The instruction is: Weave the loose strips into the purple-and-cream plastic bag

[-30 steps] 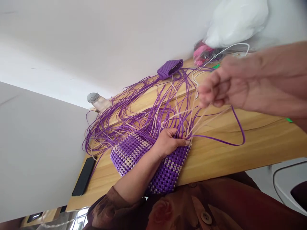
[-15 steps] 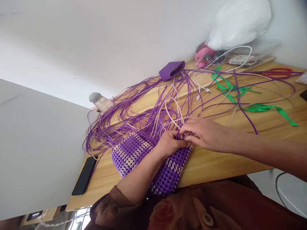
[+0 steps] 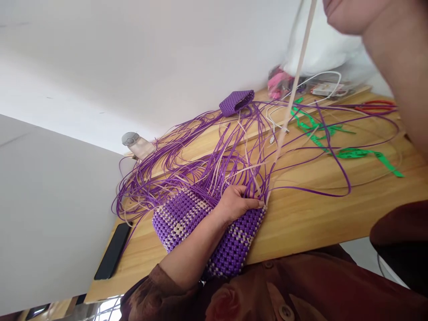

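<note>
A purple and cream woven basket lies at the near edge of the table, with many loose purple and cream strands fanning out from its far edge. My left hand is closed on the basket's right corner, thumb on the weave and fingers among the strands. High at the upper right, my right hand is raised close to the camera and partly cut off by the frame. A cream plastic strand runs taut from the basket's corner up towards it; the fingertips are out of view.
Behind lies a small purple woven piece with long strands. A green measuring tape, a white cable and red-handled scissors lie to the right. On the left are a black phone and a grey-lidded container.
My right hand has left the basket's corner and risen to the upper right, drawing a cream strand up straight. My left hand keeps its hold on the corner.
</note>
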The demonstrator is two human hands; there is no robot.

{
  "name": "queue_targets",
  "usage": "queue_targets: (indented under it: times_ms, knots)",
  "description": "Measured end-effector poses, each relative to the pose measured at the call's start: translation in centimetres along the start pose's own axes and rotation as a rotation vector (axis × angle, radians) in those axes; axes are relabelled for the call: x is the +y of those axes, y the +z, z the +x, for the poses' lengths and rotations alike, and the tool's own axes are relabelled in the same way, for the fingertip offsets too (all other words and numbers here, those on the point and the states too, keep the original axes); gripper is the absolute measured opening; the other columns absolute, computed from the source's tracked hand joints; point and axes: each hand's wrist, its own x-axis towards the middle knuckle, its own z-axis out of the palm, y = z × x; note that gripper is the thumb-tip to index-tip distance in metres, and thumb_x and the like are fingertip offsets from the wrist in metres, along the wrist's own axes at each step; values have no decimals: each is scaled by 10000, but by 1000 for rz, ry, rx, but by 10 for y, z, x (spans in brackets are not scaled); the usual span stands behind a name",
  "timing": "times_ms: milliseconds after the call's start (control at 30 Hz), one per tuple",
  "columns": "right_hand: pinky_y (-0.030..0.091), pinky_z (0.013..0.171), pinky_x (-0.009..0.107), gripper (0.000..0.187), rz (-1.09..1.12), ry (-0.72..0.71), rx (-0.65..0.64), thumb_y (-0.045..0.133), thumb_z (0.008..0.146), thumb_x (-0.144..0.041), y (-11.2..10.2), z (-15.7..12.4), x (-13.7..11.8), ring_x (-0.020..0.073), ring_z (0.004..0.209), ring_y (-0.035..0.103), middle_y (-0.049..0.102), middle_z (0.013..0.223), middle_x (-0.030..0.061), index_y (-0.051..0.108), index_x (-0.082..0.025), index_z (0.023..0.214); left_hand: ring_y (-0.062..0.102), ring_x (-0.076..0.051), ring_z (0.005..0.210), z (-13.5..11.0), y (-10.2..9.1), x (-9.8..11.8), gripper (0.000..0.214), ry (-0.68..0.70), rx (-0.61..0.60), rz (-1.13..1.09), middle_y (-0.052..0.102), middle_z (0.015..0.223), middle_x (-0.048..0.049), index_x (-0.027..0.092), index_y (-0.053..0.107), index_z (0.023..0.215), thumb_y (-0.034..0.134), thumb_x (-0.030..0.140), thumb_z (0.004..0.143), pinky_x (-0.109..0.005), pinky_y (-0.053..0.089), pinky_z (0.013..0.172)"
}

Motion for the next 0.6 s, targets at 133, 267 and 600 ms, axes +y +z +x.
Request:
queue_targets:
  times_ms: [133,267,600]
  knots:
    - [461,555,271,468,173,-42,-306,367,996,-453,27,-29,18,122,692,634,724,772,-28,761,-307,791,519,-91,587,0,0,0,363,-14,-6,-10,636,636,8,124,700,649,918,364,486,-269,418,677]
    - [443,559,249,282,367,-242,-1000,630,823,-435,55,-103,20,123,586,630,701,651,-7,781,-215,732,512,-90,591,-2,-2,-1,352,-4,-19,12,637,648,13,128,707,673,909,372,519,-263,409,663]
    - [331,599,248,137,521,-398,-834,628,804,-165,89,-168,2,110,606,557,657,671,-7,670,-162,673,639,-154,758,-2,-1,0,261,153,-64,-72,729,794,-17,121,745,776,859,155,543,-300,489,812]
